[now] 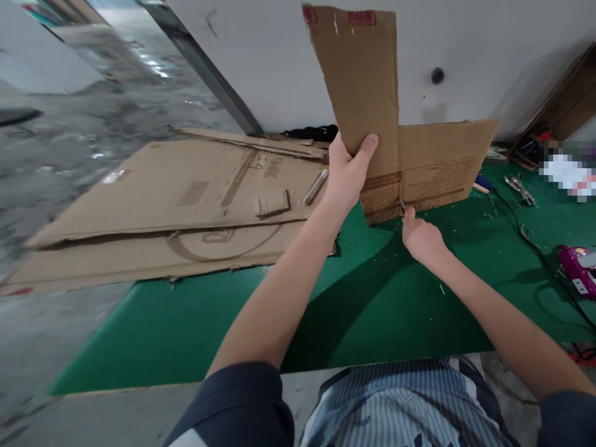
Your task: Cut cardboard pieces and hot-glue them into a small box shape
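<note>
My left hand is closed on a folded piece of brown cardboard, its thumb pressed on the front face. The cardboard stands upright over the table, one panel rising tall and the other reaching out to the right. At the lower end of the crease between the panels, my right hand is closed around a small knife. Only the thin dark tip of the blade shows, against the cardboard; its handle is hidden in my fingers.
Flattened cardboard sheets lie at the left, overhanging the green table. On them rest a small cardboard scrap and a pale stick-like tool. At the right are a coiled cable, a black cord and a purple device.
</note>
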The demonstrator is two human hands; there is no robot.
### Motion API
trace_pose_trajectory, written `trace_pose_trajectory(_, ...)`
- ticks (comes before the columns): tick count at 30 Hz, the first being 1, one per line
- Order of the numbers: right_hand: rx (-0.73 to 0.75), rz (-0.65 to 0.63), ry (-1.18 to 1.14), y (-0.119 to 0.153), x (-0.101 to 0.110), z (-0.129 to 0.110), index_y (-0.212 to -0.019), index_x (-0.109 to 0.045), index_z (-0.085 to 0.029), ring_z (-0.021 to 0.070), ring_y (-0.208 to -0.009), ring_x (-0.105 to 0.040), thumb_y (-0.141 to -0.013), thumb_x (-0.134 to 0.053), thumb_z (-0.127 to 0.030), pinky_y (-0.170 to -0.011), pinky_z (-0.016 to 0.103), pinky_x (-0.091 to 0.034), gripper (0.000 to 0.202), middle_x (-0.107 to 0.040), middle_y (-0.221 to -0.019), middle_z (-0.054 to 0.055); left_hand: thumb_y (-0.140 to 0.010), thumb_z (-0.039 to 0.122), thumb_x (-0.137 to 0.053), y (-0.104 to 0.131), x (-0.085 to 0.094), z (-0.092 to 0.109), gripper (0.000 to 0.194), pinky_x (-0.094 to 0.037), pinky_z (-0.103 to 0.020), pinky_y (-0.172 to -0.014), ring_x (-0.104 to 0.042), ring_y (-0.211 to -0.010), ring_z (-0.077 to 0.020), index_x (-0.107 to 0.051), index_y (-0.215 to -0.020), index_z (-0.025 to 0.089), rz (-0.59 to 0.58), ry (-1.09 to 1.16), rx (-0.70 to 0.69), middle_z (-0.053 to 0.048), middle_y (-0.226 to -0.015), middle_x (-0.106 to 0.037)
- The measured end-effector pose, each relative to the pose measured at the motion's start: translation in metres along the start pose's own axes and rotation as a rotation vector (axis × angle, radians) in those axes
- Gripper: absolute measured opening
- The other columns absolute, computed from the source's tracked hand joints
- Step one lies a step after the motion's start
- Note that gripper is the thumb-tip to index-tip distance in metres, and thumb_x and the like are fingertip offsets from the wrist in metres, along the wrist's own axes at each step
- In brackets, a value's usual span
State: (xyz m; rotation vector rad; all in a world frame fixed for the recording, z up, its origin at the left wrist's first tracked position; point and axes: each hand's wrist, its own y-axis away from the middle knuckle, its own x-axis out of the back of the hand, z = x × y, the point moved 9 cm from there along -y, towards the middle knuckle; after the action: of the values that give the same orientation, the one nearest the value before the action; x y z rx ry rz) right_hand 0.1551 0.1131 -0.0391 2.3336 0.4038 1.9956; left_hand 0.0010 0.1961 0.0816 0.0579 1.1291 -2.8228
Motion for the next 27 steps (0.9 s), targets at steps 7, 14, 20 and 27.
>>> trace_pose_trajectory(7,0.002,-0.053,-0.087,0.003,0.004,-0.002,-0.132,-0.038,-0.008,0.0312,-0.086,-0.072,-0.101,-0.020,-0.022,-0.067,0.039,-0.052,0.039,-0.070,-0.098,0.022,-0.080,0.065,-0.065,0.002,0.000,0.000,0.056,-0.046,-0.048,-0.111,-0.061,-0.123,-0.0274,-0.061,-0.121,0.027,0.014,-0.012,0.002,-0.006,-0.113,-0.070)
trace_pose_trajectory(14,-0.032,-0.140,-0.051,0.006,0.007,-0.003,-0.134,-0.038,-0.008,0.0320,-0.099,-0.070,-0.098,-0.026,-0.017,-0.077,0.041,-0.053,0.038,-0.068,-0.110,0.023,-0.079,0.064,-0.068,0.004,0.000,0.010,0.050,-0.049,-0.043,-0.107,-0.064,-0.118,-0.0257,-0.065,-0.107,0.023,0.055,-0.030,-0.002,-0.006,-0.112,-0.071)
trace_pose_trajectory(20,-0.047,-0.176,-0.039,0.006,0.006,-0.002,-0.136,-0.040,-0.008,0.0330,-0.101,-0.070,-0.091,-0.037,-0.008,-0.077,0.041,-0.054,0.045,-0.067,-0.115,0.025,-0.072,0.061,-0.074,0.006,0.003,0.001,0.052,-0.050,-0.046,-0.104,-0.064,-0.117,-0.0272,-0.064,-0.105,0.022,0.069,-0.064,0.077,-0.006,-0.111,-0.071)
trace_pose_trajectory(27,-0.021,-0.140,-0.017,0.002,0.004,-0.002,-0.144,-0.036,-0.006,0.0313,-0.103,-0.069,-0.089,-0.041,-0.006,-0.081,0.040,-0.053,0.055,-0.066,-0.118,0.028,-0.057,0.040,-0.086,0.025,0.003,-0.031,0.053,-0.053,-0.047,-0.101,-0.068,-0.109,-0.0290,-0.067,-0.100,0.016,-0.035,-0.040,0.286,-0.011,-0.110,-0.073)
